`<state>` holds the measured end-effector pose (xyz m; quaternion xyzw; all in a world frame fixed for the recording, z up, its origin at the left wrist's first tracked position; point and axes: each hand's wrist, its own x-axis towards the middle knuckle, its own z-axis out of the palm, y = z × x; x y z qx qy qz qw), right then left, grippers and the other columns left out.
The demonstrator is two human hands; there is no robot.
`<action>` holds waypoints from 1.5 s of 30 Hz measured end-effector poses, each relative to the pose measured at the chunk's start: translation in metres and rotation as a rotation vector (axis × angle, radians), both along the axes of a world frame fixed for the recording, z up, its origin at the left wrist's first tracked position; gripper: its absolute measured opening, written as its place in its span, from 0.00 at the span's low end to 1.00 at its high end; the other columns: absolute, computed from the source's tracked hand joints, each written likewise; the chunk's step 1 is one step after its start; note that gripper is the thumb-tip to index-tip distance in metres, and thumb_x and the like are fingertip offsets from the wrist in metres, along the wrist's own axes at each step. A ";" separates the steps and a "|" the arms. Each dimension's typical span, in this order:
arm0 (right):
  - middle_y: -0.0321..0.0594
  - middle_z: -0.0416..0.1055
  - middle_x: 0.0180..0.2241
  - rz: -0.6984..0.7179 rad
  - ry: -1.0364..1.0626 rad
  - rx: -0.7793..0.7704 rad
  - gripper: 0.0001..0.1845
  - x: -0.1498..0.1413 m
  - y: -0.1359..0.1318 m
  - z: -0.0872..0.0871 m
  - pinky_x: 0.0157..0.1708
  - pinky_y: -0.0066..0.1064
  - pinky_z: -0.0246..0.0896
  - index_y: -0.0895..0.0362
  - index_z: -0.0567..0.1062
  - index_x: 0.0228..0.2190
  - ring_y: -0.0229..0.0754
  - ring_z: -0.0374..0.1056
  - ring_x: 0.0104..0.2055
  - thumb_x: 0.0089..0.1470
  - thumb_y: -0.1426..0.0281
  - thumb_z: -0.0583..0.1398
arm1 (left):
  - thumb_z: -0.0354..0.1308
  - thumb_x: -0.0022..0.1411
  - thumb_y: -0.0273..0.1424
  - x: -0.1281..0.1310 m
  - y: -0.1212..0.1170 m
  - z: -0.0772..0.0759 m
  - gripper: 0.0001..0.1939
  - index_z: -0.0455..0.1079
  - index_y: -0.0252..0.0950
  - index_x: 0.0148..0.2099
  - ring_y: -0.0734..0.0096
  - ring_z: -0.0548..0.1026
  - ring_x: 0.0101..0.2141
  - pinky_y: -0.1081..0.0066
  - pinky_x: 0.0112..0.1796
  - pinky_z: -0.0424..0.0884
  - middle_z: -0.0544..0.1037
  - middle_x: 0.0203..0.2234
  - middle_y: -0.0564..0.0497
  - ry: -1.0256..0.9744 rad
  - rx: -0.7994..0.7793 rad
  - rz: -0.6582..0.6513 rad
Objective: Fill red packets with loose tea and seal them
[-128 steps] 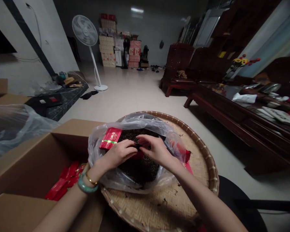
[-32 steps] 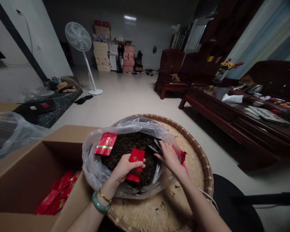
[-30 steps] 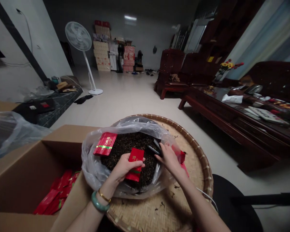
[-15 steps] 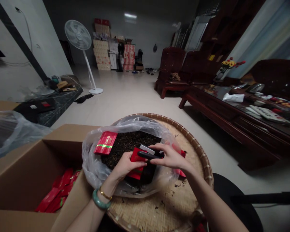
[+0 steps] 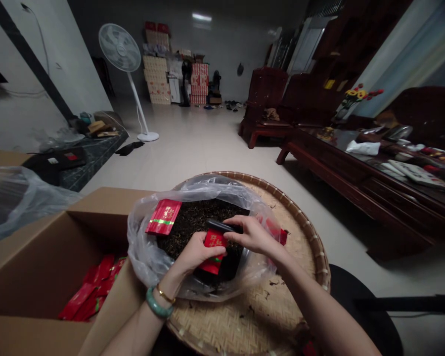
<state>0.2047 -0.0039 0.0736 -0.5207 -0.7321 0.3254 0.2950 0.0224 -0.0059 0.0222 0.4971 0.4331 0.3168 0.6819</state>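
My left hand (image 5: 197,253) pinches a small red tea packet (image 5: 212,253) with gold characters, above a clear plastic bag (image 5: 138,247) of dark loose tea leaves (image 5: 193,217). My right hand (image 5: 250,233) is closed around a slim black tool (image 5: 222,226), which lies across the packet's top edge. Whether its jaws grip the packet is hidden, and its exact kind is unclear. A second red packet (image 5: 163,217) with a green-gold stripe rests at the bag's left side. The bag sits on a round woven bamboo tray (image 5: 263,316).
Left of the tray stands an open cardboard box (image 5: 29,267) with several red packets (image 5: 92,291) inside. A black round base (image 5: 356,282) is at the right. Farther off are a white fan (image 5: 120,49) and a dark wooden table (image 5: 341,173).
The black tool has turned and moved slightly left and up onto the packet's top edge, its silver part now out of sight. More of the packet's front shows.
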 end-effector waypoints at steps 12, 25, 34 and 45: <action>0.42 0.76 0.36 -0.092 0.235 -0.287 0.23 0.020 0.004 0.002 0.26 0.29 0.63 0.58 0.76 0.43 0.40 0.68 0.29 0.44 0.61 0.65 | 0.70 0.41 0.32 -0.001 0.007 0.002 0.18 0.72 0.28 0.34 0.66 0.78 0.26 0.73 0.28 0.70 0.80 0.26 0.45 -0.066 -0.049 -0.037; 0.41 0.77 0.38 0.019 0.005 -0.124 0.19 0.010 0.001 -0.001 0.37 0.35 0.65 0.57 0.77 0.41 0.47 0.70 0.38 0.45 0.64 0.63 | 0.69 0.40 0.30 -0.002 0.006 0.003 0.18 0.73 0.28 0.35 0.68 0.77 0.25 0.74 0.27 0.70 0.79 0.25 0.47 -0.022 -0.015 -0.028; 0.41 0.77 0.37 -0.016 -0.006 -0.090 0.16 0.005 -0.003 -0.002 0.37 0.35 0.65 0.56 0.78 0.39 0.47 0.71 0.38 0.47 0.65 0.62 | 0.68 0.42 0.32 -0.003 0.005 0.007 0.16 0.72 0.29 0.34 0.68 0.77 0.24 0.74 0.25 0.69 0.80 0.23 0.47 0.040 0.003 -0.034; 0.46 0.74 0.45 -0.198 0.044 -0.099 0.22 0.044 0.000 -0.034 0.45 0.41 0.64 0.57 0.75 0.44 0.50 0.70 0.45 0.46 0.62 0.63 | 0.68 0.42 0.34 -0.005 0.005 0.005 0.19 0.72 0.29 0.36 0.67 0.77 0.27 0.71 0.30 0.71 0.80 0.27 0.45 -0.001 0.034 -0.024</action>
